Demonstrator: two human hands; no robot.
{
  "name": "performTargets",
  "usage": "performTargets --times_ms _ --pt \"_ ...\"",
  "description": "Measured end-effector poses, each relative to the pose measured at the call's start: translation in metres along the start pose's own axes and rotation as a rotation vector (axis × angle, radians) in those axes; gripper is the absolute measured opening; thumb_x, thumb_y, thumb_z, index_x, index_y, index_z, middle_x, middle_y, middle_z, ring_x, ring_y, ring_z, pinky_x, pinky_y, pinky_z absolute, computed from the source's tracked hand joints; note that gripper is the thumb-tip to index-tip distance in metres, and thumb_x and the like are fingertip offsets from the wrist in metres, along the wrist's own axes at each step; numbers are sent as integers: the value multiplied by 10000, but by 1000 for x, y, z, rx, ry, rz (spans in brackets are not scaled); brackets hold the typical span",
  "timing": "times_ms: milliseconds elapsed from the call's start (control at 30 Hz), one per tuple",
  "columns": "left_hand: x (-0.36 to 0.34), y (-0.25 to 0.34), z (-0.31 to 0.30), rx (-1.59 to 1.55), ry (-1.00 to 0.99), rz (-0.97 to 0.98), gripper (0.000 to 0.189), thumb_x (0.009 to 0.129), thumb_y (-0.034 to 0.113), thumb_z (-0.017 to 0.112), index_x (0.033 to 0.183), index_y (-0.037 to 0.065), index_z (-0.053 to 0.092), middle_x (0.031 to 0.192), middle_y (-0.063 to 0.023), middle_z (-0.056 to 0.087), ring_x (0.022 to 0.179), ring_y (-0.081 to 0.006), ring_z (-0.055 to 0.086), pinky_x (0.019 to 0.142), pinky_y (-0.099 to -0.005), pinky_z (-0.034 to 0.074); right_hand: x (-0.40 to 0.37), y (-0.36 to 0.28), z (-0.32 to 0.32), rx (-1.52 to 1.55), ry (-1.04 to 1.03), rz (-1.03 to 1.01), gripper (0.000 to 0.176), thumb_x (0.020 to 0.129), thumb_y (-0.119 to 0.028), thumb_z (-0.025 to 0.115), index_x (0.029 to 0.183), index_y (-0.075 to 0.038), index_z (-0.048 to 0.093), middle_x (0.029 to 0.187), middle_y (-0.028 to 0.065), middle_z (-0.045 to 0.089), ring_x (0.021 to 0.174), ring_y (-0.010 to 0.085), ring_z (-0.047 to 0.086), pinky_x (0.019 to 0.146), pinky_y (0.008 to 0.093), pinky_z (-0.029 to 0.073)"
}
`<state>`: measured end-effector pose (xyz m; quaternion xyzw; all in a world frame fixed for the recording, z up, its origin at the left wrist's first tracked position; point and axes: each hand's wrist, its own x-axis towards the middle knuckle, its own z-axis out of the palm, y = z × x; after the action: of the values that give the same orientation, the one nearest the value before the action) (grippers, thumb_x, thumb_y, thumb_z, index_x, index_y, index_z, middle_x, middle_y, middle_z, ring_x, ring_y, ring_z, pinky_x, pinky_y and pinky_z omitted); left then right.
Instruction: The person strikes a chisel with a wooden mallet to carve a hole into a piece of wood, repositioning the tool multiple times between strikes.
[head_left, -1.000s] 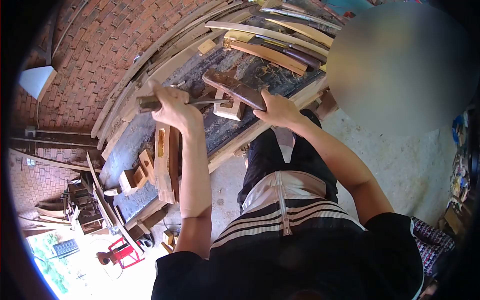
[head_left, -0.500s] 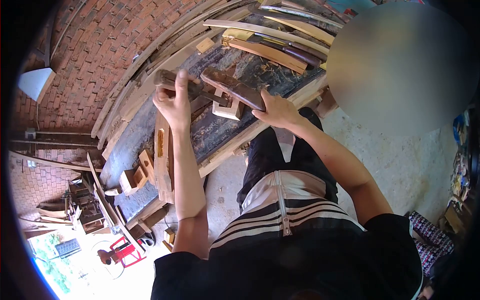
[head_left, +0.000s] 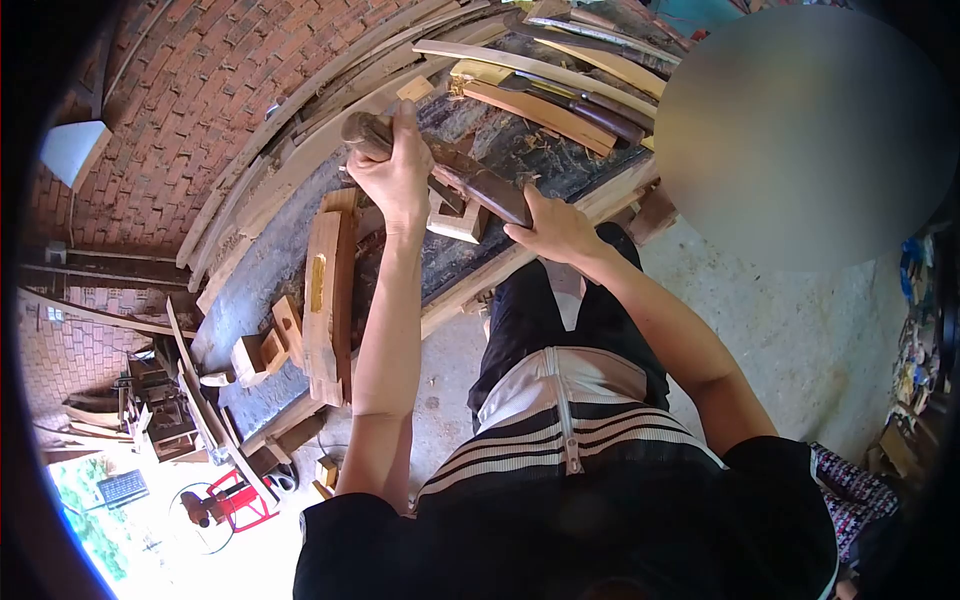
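My left hand (head_left: pixel 393 180) is closed around a chisel, its thick wooden handle (head_left: pixel 366 136) showing above the fist. The chisel's blade (head_left: pixel 446 194) slants down to the hollow of a pale wooden block (head_left: pixel 455 226) on the bench. In my right hand (head_left: pixel 556 226), fingers wrapped round one end, is a dark wooden mallet (head_left: pixel 498 194). Its far end passes behind my left hand, so whether it touches the chisel cannot be made out.
A dark workbench (head_left: pixel 400 265) carries a mortised timber (head_left: pixel 322 300), small cut blocks (head_left: pixel 262 355) and wood shavings. Long boards (head_left: pixel 270 150) line the brick wall. More chisels (head_left: pixel 600 115) lie by a wooden strip (head_left: pixel 540 115). Outside the bench's left end stands a red fan (head_left: pixel 232 500).
My left hand has moved right with the chisel, which stands steeper. It now overlaps the mallet's far end. My right hand keeps nearly the same place.
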<state>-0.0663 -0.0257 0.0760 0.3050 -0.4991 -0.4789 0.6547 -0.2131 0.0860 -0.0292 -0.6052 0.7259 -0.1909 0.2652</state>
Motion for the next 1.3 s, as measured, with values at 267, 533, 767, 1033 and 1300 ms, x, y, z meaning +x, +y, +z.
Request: performTargets --times_ms 267,533,767,1033,1300 --pt "-5 -9 13 126 -73 71 314 907 150 753 674 120 544 553 38 523 432 -37 444 399 -213 319 1 4 1 -47 60 -77 575 849 -414 678 1200 0 490 872 261 704 775 434 708 716 505 572" --pt "-13 2 15 229 -88 -5 155 894 121 733 835 1 654 696 30 635 655 -24 488 596 -249 455 -15 -38 -92 1034 11 277 370 837 -305 779 1039 -57 595 618 -6 525 431 93 503 369 254 428" --pt "-31 -17 33 284 -175 217 206 785 80 748 969 7 690 795 -178 686 685 -159 679 669 -318 540 -61 -101 -179 636 420 -382 372 906 -277 713 1124 -6 583 729 31 578 498 61 505 434 221 387" --pt "-44 -13 31 418 -277 215 213 705 87 756 886 59 647 749 -190 653 742 -403 657 638 -414 543 -92 -95 -175 541 207 -298 419 907 -189 666 1233 42 537 788 55 588 494 86 496 470 232 403" --pt "-41 -14 36 283 -213 257 223 699 115 765 865 50 631 731 -202 620 732 -428 609 604 -426 505 -93 -76 -168 208 121 -282 373 927 -163 584 1216 58 501 738 41 537 497 78 475 434 234 386"
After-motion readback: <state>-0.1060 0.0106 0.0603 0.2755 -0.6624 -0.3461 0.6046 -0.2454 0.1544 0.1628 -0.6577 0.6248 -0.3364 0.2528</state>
